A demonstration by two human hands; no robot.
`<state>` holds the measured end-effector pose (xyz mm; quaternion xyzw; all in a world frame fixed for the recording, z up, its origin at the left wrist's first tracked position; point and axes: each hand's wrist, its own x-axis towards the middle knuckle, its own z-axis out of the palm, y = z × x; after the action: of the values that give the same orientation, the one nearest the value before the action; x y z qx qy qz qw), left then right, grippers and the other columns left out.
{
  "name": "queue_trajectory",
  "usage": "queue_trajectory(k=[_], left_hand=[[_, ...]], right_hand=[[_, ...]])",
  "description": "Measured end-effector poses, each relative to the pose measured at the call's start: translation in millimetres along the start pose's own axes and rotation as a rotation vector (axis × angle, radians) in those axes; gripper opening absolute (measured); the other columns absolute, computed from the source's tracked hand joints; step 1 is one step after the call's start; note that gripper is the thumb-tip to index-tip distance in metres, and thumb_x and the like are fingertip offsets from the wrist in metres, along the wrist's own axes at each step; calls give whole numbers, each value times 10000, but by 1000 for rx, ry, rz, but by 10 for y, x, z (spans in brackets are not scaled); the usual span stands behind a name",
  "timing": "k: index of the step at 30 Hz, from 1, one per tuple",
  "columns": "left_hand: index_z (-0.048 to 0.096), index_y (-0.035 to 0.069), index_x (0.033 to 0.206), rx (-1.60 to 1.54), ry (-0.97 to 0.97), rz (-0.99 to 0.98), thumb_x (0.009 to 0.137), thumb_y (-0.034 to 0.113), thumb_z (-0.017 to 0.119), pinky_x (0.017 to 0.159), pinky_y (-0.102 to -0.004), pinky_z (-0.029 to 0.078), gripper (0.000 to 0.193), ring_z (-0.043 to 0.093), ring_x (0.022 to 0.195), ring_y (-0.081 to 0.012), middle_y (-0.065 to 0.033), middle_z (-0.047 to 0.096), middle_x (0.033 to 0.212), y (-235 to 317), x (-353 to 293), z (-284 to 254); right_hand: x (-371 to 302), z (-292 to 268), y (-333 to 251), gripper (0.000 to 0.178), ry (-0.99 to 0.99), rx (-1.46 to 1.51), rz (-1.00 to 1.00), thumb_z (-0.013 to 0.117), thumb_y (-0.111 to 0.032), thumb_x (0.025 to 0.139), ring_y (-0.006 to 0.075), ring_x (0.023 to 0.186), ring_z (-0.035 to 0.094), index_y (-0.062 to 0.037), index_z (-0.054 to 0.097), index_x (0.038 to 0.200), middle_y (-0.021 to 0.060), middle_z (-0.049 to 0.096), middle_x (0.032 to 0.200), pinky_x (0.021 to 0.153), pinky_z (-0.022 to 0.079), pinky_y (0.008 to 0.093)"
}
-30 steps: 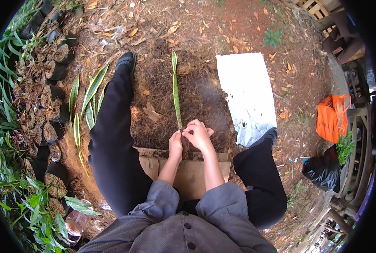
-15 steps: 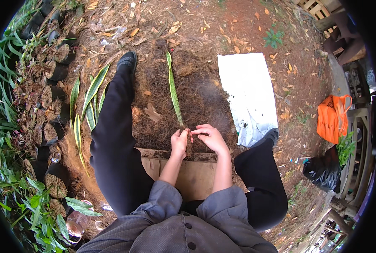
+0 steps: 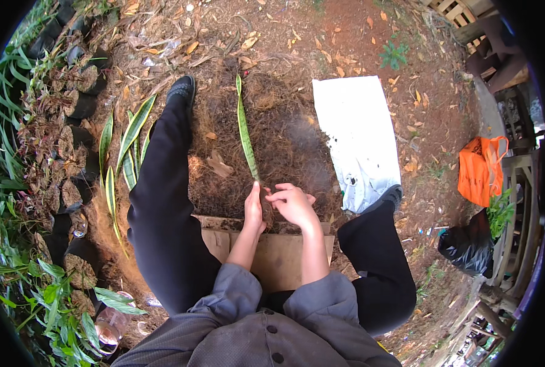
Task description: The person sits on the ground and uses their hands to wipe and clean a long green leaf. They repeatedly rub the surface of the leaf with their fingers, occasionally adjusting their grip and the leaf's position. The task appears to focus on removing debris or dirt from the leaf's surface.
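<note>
A snake plant leaf [image 3: 245, 136], long and green with yellow edges, points away from me over the soil. My left hand [image 3: 254, 209] is closed around its lower end, thumb stretched along the leaf. Brown, root-like strands [image 3: 267, 215] hang at that end, between my hands. Just to the right, my right hand [image 3: 294, 203] is bent over the strands, its fingertips drawn in against them. What those fingers pinch, if anything, is hidden. Beneath both hands lies a bed of dark soil and fibre [image 3: 278, 140], with a wooden board [image 3: 278, 260] at its near side.
More snake plants [image 3: 133, 137] lie left of my left leg. Black planting bags [image 3: 80, 260] line the left side. A white sack [image 3: 358, 131] lies right of the soil, touching my right shoe. Farther right are an orange bag [image 3: 481, 171] and a black plastic bag [image 3: 468, 248].
My left hand has shifted slightly left and opened out along the leaf's base, its thumb now extended. The right hand has moved left and turned inward, fingers more curled.
</note>
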<state>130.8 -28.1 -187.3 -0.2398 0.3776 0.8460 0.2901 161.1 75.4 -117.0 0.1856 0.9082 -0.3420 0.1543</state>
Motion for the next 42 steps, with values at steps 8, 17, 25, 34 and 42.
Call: queue_trajectory(k=[8,17,25,34,42], left_hand=[[525,38,860,148,-41,-21,952,299,409,499,-272,452,301,529,560,-149,-58,537,693,-72,74,-73],[554,27,908,58,-54,-59,953,328,391,562,-289,471,345,555,585,-158,-72,572,719,20,46,-9],[567,38,902,190,-102,-49,959,285,386,551,-259,464,311,551,584,-127,-54,592,742,-76,115,-206],[523,68,1123,-270,-234,-194,937,328,377,746,-329,484,351,580,814,-199,-98,601,945,16,61,-30],[482,76,1213,-133,-155,-71,947,366,349,634,-302,473,416,555,724,-163,-62,556,861,-37,32,-5]], right_hand=[[96,-170,209,293,127,219,39,543,-104,799,246,1113,522,-170,658,1060,93,572,1169,955,378,334],[119,-57,84,255,99,145,-34,583,-119,808,211,1026,566,-216,680,1024,46,589,1141,930,348,330],[103,53,17,260,26,-11,33,565,-94,812,177,1035,545,-228,691,996,6,603,1107,905,255,344],[230,116,256,291,42,662,37,513,-74,861,199,1000,584,-109,603,1136,95,584,1111,886,428,304],[172,-72,338,255,108,525,-15,566,-113,839,208,955,605,-48,628,1077,127,630,1024,836,458,300]])
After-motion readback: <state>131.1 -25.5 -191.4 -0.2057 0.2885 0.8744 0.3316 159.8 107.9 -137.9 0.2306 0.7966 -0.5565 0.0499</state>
